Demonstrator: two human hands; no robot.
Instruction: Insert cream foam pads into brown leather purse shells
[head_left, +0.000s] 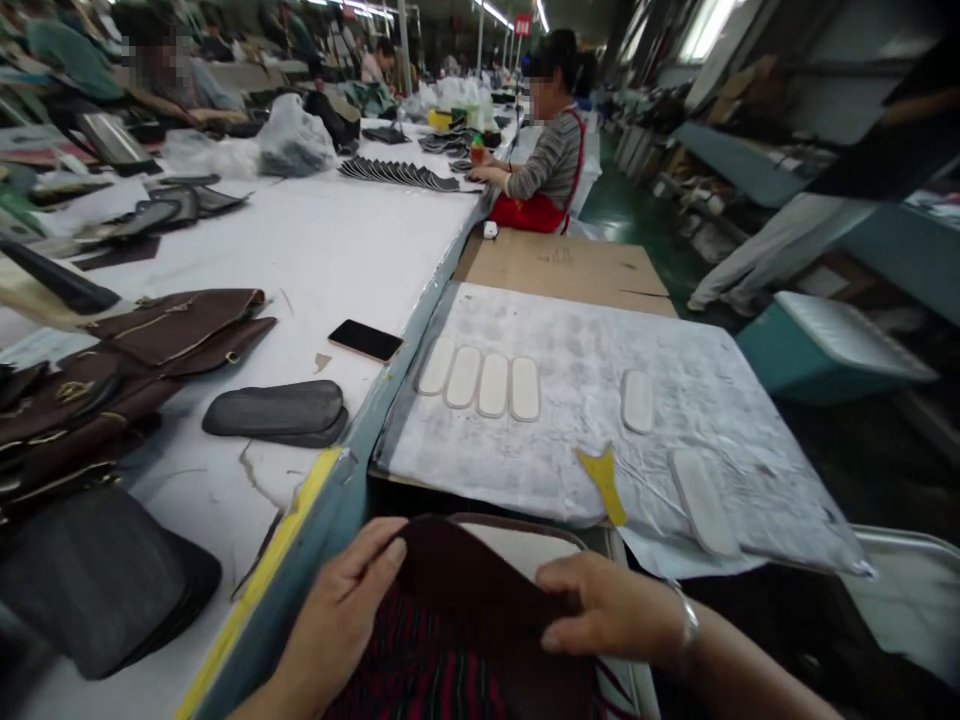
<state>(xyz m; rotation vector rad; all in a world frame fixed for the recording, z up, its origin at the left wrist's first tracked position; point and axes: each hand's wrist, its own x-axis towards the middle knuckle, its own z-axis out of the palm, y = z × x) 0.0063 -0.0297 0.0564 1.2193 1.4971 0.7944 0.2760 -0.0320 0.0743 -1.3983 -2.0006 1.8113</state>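
I log one dark brown piece [469,575] at six o'clock, left hand [351,590] pinching its left edge, right hand [600,605] grasping its right; step, apparently, positioning it; next move, I judge, calls for even grips.

Workshop hall, deep and busy. Long white-topped table [360,240] runs away from camera at left, blue side edge. Green floor [619,200] in aisle, looks glossy. Blue-grey bench [739,165] along right, cluttered. Bright window [709,30] upper right. Tube lights [495,14] overhead, thin poles [481,45], red sign [523,25] at back. Far end blurry.
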